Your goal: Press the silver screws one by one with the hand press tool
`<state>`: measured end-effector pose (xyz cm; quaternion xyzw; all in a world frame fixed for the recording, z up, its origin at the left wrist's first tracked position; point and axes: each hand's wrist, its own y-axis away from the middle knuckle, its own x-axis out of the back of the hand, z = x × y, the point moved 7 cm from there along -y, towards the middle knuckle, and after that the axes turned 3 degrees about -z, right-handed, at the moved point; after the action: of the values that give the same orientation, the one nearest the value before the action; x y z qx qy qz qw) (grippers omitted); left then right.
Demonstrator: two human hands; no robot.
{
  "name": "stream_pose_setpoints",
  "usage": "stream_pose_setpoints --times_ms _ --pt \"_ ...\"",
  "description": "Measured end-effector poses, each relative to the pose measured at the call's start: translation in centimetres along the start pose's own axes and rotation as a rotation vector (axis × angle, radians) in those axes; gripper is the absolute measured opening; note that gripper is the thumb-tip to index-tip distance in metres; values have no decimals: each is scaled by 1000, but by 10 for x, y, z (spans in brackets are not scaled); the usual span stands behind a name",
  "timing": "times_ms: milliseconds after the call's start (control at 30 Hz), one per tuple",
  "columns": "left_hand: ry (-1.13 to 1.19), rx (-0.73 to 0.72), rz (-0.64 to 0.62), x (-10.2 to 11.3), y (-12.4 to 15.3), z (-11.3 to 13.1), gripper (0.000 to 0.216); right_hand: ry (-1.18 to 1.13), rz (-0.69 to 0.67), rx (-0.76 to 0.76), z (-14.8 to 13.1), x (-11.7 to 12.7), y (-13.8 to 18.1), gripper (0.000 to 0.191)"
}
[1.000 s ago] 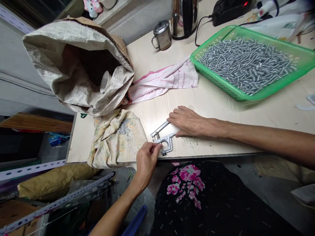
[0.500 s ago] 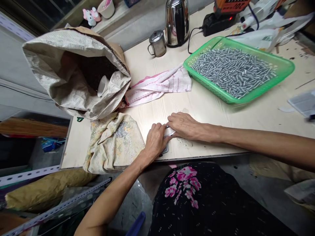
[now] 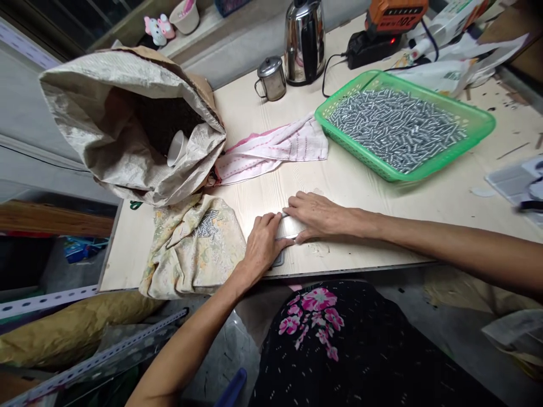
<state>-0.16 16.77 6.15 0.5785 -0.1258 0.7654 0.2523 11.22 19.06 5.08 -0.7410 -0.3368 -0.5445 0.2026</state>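
My left hand [image 3: 263,243] rests near the table's front edge, its fingers closed on the left end of a small flat pale piece with grey edges [image 3: 289,227]. My right hand [image 3: 316,216] grips the other end between thumb and fingers. The piece lies low against the tabletop, and its exact kind cannot be made out. A grey rounded corner [image 3: 279,260] shows beneath my left hand; the rest of it is covered. Left of my hands, several small metal pins [image 3: 207,224] lie on a crumpled floral cloth [image 3: 220,263].
A green plastic basket [image 3: 360,151] full of short metal pins stands at the right. Behind are a pink-and-white towel [image 3: 275,148], a lidded metal mug [image 3: 271,79], a steel kettle [image 3: 303,42] and an orange battery on a charger [image 3: 396,20]. An open sack [image 3: 85,113] with a white cup stands left.
The gap between my hands has widened slightly, showing more of the flat pale piece. My left hand has moved a little left. The whole view has shifted slightly.
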Motion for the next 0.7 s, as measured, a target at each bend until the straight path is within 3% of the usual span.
stream_pose_setpoints --times_ms 67,167,267,400,567,700 --pt "33 58 121 14 18 -9 48 -32 82 21 3 7 7 69" --pt "33 273 202 27 51 -27 24 -81 180 37 1 14 19 54" --pt "11 460 60 17 71 -37 30 -103 135 65 -14 5 25 33" --pt "74 599 -137 -3 71 -45 28 -80 116 29 -29 -16 24 13" --pt "284 692 -330 -20 61 -58 28 -72 183 15 -32 -34 20 14" --pt "252 694 -322 -17 57 -63 23 -66 265 14 -33 -38 20 15"
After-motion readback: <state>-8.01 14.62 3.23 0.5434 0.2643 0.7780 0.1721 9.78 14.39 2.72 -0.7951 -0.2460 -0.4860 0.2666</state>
